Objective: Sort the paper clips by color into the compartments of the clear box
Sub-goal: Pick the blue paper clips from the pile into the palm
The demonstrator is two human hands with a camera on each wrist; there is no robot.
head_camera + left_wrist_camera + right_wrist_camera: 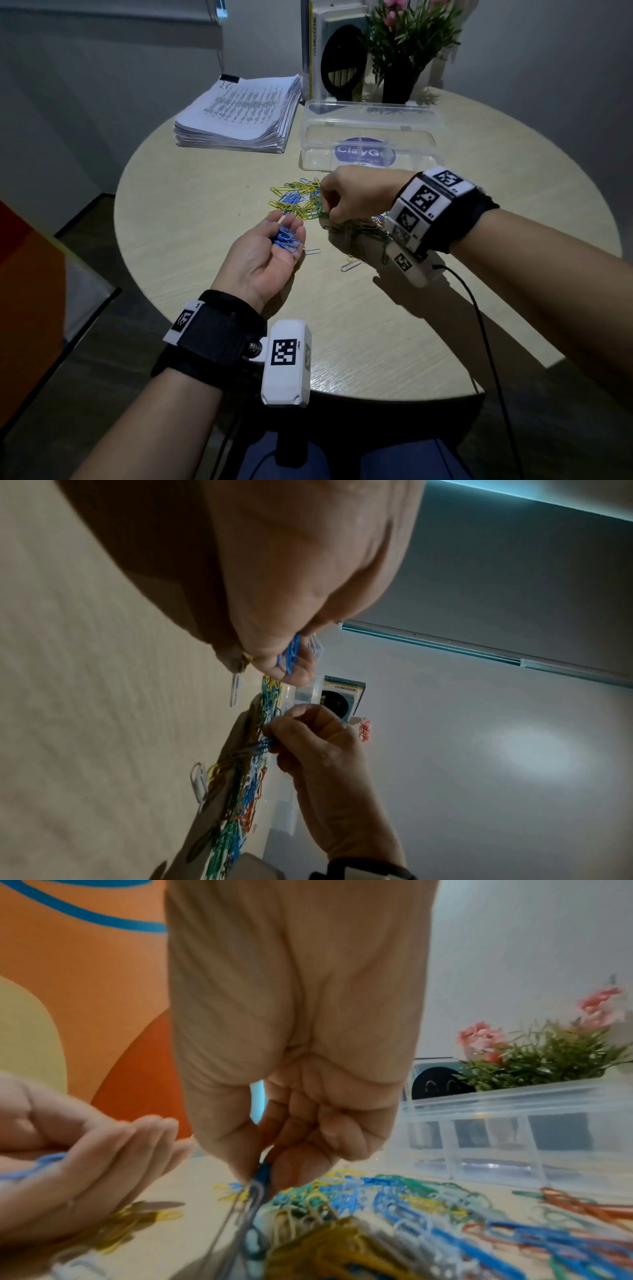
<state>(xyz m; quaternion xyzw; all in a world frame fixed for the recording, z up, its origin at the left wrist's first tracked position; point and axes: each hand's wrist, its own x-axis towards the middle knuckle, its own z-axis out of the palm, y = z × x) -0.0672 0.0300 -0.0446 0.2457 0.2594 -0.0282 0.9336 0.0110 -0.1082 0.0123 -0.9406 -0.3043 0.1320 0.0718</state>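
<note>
Nearest my view, at six o'clock, the left hand point(265, 255) lies palm up just above the round table point(191, 219), fingers loosely cupped under a small bunch of blue clips point(286, 240) resting in the palm. I see the same bunch from the left wrist camera, lying against the fingers point(291, 666).

At about two o'clock from that hand, the right hand point(356, 198) is knuckles up over the pile of paper clips point(294, 202). From the right wrist camera, its thumb and forefinger are pinched together on one blue clip point(263, 1173), which hangs just under the fingertips and touches the clips below.

I see the pile spread on the table directly beneath and to nine o'clock of the right hand: yellow, blue, green, white and orange mixed.

At twelve o'clock, just beyond the pile, the clear box point(370, 137) stands on the table; its compartments point(486, 1139) look bare from the right wrist view.
</note>
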